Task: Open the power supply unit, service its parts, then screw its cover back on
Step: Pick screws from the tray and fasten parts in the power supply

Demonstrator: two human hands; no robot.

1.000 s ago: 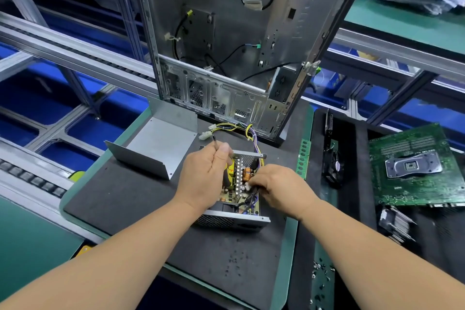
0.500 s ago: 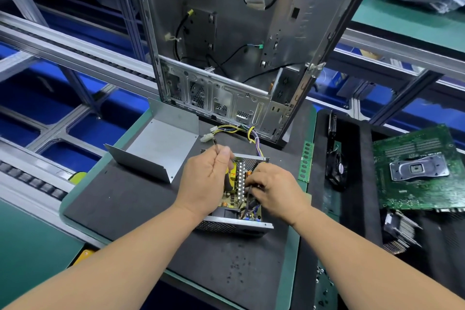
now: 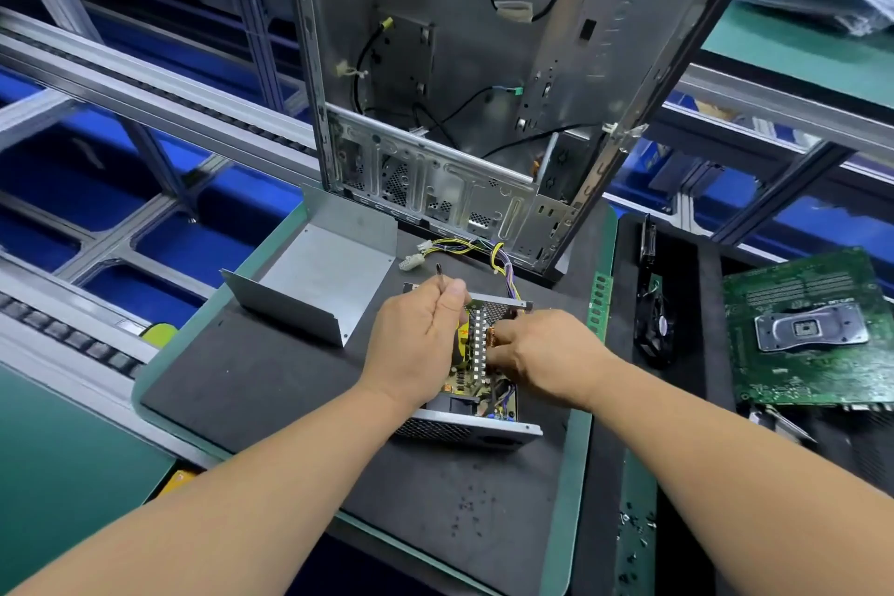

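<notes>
- Since a second ago the right hand [image 3: 542, 356] has slid from the near end of the PSU [image 3: 476, 382] up toward its middle, while the left hand [image 3: 416, 334] has stayed over the unit's left side.
- Nearest lie loose screws [image 3: 467, 506], scattered on the black mat [image 3: 242, 382] in front of the PSU.
- PSU sits open on the mat, its mesh front wall facing the camera, its board, pale heatsink [image 3: 479, 344] and copper coil [image 3: 492, 336] exposed.
- Left hand is clenched around a thin dark tool [image 3: 439, 270], whose tip sticks up above the thumb.
- Right hand reaches into the PSU beside the heatsink with fingers curled down among the parts; whether they grip anything, I cannot tell.
- Cover [image 3: 314, 276], a bent grey sheet, rests on the mat just left of the PSU, apart from it.
- Wires [image 3: 484, 249], yellow and purple, run from the PSU's far end to white plugs lying on the mat.
- Right of the mat, a black tray [image 3: 706, 305] holds a fan [image 3: 655, 327] and a green motherboard [image 3: 808, 329].
- Farthest, a bare PC case [image 3: 484, 87] stands upright behind the mat, open side toward the camera.
</notes>
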